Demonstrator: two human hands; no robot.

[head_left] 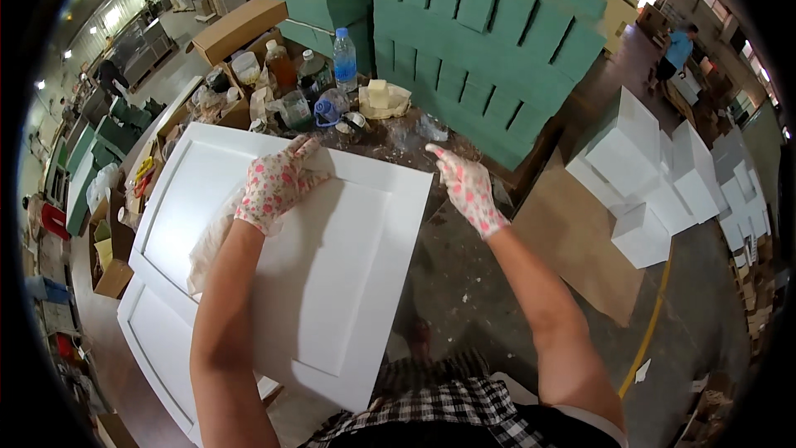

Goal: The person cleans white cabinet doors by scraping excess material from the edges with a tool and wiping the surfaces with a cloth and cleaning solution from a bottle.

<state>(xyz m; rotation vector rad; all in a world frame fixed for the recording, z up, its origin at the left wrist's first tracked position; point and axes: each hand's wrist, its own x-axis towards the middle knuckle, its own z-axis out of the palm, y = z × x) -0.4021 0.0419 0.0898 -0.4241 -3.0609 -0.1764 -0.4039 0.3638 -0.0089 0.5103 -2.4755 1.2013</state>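
Note:
A white panel point(365, 224) with a recessed centre lies tilted in front of me, over another white panel point(157, 323). My left hand point(278, 184), in a white glove with pink flowers, is on its upper part. A crumpled whitish cloth point(214, 241) comes out from under that hand, which appears closed on it; part of the grip is hidden. My right hand point(468, 188), in a matching glove, is in the air just right of the panel's upper right corner. One finger stretches out toward the panel, and I see nothing held there.
Beyond the panel, bottles point(345, 58), a blue-lidded jar point(330, 106) and a yellowish block point(378, 95) crowd the worktop point(406, 134). Green foam stacks point(489, 41) rise behind. White boxes point(643, 158) and a cardboard sheet point(580, 236) are at right. A person point(680, 50) stands farther off.

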